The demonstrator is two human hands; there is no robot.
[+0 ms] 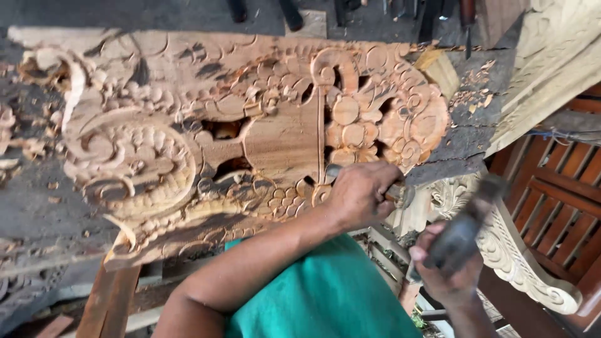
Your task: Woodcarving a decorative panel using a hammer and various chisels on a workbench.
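A large carved wooden panel with scrolls, flowers and scales lies across a dark workbench. My left hand is closed around a chisel, whose blade rests on the panel's lower edge beside a cluster of round carved flowers. Lower right, away from the panel, my right hand grips a dark mallet. The mallet is blurred and raised to the right of the chisel's handle end. My green shirt fills the bottom middle.
Several dark-handled tools lie along the bench's far edge. Wood chips are scattered at the panel's right end. A pale carved piece leans below right, another pale carving sits at top right, and a reddish slatted frame stands behind.
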